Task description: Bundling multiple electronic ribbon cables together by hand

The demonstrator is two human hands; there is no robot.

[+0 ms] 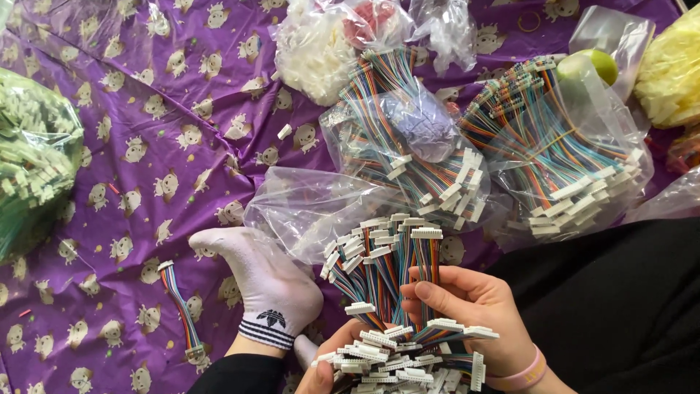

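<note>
Both hands clutch one bundle of ribbon cables (394, 292): right hand (474, 321) wrapped around its middle, left hand (332, 365), mostly out of frame, seemingly gripping the lower connectors. Bagged cables (554, 146) lie beyond, on the purple cloth (146, 109).

Purple patterned cloth (146, 87): bagged ribbon-cable bundles (554, 146), loose ribbon cable (181, 310), bagged connectors (33, 153).
</note>
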